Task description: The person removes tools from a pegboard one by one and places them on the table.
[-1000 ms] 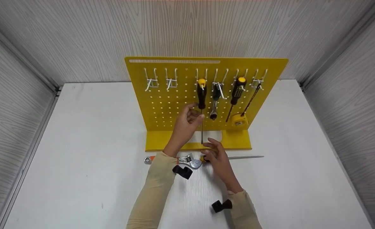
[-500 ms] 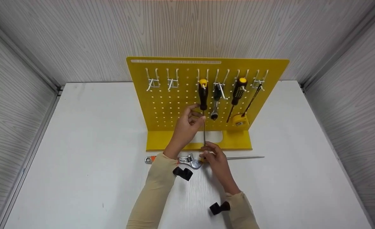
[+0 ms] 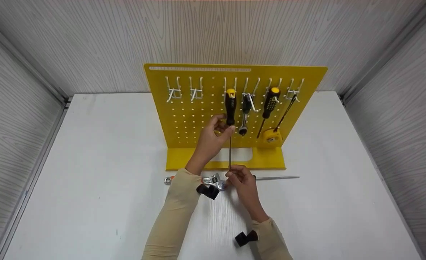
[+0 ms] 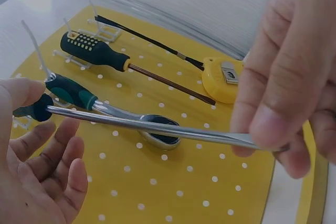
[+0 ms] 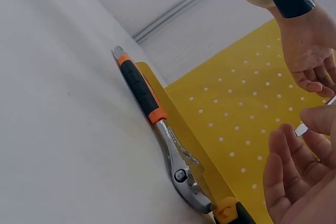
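Observation:
A flat-tip screwdriver [image 3: 230, 108] with a black and yellow handle hangs by its top on a white hook of the yellow pegboard [image 3: 187, 126], blade down. My left hand [image 3: 211, 141] pinches it at the lower end of the handle, its other fingers loosely bent. Lower down, my right hand [image 3: 245, 185] pinches the blade's flat tip between thumb and fingers. In the left wrist view the bare shank [image 4: 157, 125] runs from one hand to the other. A ratchet wrench [image 3: 244, 121] hangs just right of this screwdriver.
Another screwdriver [image 3: 270, 104] and a yellow tape measure [image 3: 272, 136] hang further right. Two hooks [image 3: 196, 94] at left bear nothing. Before the board lie an orange-black adjustable wrench [image 5: 137, 88] and a long-shank screwdriver [image 3: 278, 178], partly behind the right hand.
My right hand has come in from beside the blade tip, slightly down and left, and now pinches it. My left hand has shifted up the shank to the handle's end.

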The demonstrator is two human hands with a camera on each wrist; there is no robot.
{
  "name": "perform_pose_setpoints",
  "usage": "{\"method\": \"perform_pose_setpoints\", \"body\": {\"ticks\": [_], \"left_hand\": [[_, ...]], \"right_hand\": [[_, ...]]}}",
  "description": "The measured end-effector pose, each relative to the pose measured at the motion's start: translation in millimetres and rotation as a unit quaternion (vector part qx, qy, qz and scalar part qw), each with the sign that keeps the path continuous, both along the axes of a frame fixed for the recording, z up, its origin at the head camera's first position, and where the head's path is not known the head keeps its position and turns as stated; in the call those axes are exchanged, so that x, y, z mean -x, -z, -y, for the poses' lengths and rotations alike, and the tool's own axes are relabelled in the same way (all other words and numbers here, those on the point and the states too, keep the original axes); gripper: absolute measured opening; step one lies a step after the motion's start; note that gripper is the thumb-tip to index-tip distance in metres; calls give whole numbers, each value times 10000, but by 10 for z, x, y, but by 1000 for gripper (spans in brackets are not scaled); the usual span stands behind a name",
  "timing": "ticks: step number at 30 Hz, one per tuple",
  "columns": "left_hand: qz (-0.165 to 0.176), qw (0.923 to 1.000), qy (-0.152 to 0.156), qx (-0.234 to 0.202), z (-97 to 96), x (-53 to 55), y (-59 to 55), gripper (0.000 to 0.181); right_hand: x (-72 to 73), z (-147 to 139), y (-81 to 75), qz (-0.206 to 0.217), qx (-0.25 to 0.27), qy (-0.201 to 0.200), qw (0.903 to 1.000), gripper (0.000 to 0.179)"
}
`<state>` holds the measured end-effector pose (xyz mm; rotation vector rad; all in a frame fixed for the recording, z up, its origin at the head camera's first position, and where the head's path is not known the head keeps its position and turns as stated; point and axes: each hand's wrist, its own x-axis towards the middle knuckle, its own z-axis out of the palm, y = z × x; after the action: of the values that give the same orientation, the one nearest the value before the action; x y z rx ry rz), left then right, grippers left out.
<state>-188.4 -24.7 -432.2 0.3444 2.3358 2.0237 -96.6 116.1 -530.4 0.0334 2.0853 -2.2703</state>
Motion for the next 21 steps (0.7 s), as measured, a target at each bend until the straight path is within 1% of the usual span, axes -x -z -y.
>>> {"method": "perform_pose_setpoints", "body": {"ticks": [3, 7, 14, 17, 21], "left_hand": [[-21, 9999, -121, 56, -15, 9, -50, 44], [-79, 9996, -253, 90, -35, 23, -79, 44], [-169, 9993, -315, -64, -51, 2, -113, 42], [-204, 9992, -346, -6, -51, -16, -119, 40], [-337, 9987, -378, 75, -48, -40, -123, 39]], "right_hand": [[-11, 2, -15, 19, -66, 68, 10000, 33], [-17, 3, -26, 88, -118, 173, 9997, 30], [-21, 12, -40, 47, -234, 241, 9994, 27], [-29, 9, -35, 20, -305, 247, 9992, 27], [-50, 3, -24, -63, -425, 219, 9988, 27]]}}
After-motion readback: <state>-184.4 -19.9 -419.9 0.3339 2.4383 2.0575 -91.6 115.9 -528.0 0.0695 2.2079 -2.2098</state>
